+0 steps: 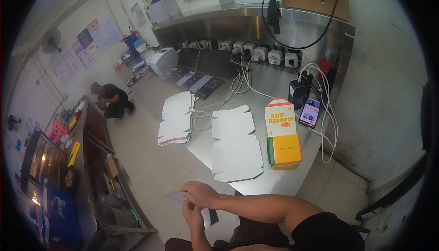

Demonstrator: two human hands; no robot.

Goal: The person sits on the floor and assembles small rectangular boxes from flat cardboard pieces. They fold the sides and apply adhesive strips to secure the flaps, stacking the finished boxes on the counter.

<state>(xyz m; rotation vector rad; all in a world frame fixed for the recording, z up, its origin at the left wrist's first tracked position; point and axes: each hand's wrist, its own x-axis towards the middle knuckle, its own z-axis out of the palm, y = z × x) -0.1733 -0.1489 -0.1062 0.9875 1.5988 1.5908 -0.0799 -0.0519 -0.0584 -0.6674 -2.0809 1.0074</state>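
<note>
In front of my body, off the steel table's near edge, my two hands meet. My right hand (201, 193) reaches across from the right with its fingers bent over a pale, thin sheet (174, 197). Just below it, my left hand (192, 213) is closed around a white piece with a dark green part (210, 217); whether this and the sheet are one item I cannot tell. On the table lie flat white carton blanks (237, 156), blank side up. Right of them sits a yellow, white and green carton (284, 151) with its lid flap raised.
Another stack of white blanks (176, 119) overhangs the steel table's (274, 84) left edge. A lit phone (310, 113), loose white cables (327, 100) and a row of plugs (260, 53) lie beyond. At far left a person (112, 100) crouches beside a counter (82, 159).
</note>
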